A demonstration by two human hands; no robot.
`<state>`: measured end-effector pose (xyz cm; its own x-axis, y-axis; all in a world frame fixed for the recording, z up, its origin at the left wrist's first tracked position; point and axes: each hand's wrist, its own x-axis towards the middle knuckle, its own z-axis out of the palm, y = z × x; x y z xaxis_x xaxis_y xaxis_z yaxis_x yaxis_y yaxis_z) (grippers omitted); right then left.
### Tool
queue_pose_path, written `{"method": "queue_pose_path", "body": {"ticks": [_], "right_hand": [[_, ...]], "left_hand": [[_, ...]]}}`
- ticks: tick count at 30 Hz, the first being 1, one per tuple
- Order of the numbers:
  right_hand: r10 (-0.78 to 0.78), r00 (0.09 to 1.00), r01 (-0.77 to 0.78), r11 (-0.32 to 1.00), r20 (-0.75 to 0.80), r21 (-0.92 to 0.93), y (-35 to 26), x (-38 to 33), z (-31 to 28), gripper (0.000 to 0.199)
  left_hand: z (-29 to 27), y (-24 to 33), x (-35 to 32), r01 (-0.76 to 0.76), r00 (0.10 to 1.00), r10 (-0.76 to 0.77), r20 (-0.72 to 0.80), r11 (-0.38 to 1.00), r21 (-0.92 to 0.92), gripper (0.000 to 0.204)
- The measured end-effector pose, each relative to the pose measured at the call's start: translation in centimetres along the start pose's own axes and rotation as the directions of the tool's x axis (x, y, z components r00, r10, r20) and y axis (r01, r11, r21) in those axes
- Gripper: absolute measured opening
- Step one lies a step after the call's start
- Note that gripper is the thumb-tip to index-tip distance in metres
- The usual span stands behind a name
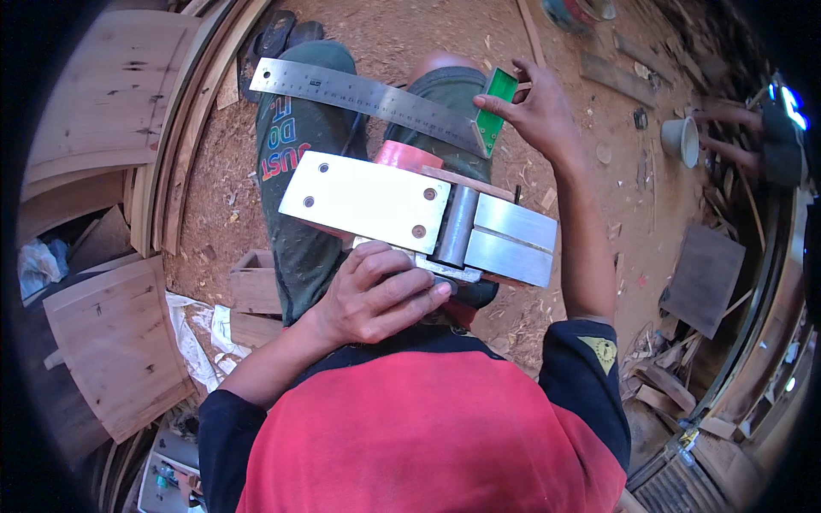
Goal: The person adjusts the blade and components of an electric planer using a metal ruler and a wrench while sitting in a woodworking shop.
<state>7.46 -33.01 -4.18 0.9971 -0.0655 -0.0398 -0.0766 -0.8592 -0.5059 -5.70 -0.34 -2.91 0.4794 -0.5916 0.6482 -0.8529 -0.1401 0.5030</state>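
An electric hand planer (363, 198) lies bottom up across my lap, its shiny sole plates and the dark cutter drum (459, 227) facing me. My left hand (376, 295) is closed on the planer's near side, with the fingers bent over its edge below the drum. In my right hand (540, 111) is a try square, pinched by its green stock (496, 111) between thumb and fingers. Its long steel blade (368, 96) reaches leftward over both my knees, beyond the planer and apart from its sole. What the planer rests on underneath is hidden.
Wooden panels (111, 333) and long boards stand on the left, by a small wooden box (254, 282). A white bucket (680, 141) sits on the shaving-strewn ground at right, near another person's limbs (731, 154). A dark board (705, 278) and offcuts lie at right.
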Motion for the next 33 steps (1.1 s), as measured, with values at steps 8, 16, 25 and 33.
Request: {"method": "queue_pose_path", "body": {"ticks": [8,16,25,33], "right_hand": [[0.286,0.954,-0.282,0.740,0.094,0.610,2.8,-0.9,1.2,0.072],[0.166,0.986,-0.042,0.370,-0.021,0.928,1.6,-1.1,2.2,0.042],[0.095,0.888,0.400,0.326,-0.450,0.857,-4.8,-5.3,-7.2,0.037],[0.052,0.944,0.294,0.313,-0.325,0.903,-5.0,-10.1,-8.3,0.028]], "left_hand": [[1.8,-0.9,-0.5,0.008,0.986,-0.014,-0.163,0.999,-0.035,0.045],[2.1,-0.9,-0.3,-0.005,0.979,0.002,-0.202,1.000,-0.014,0.045],[2.2,-1.1,-0.2,-0.018,0.974,0.014,-0.227,1.000,-0.018,0.043],[2.1,-1.4,-0.5,-0.024,0.974,0.013,-0.226,0.999,-0.048,0.040]]}}
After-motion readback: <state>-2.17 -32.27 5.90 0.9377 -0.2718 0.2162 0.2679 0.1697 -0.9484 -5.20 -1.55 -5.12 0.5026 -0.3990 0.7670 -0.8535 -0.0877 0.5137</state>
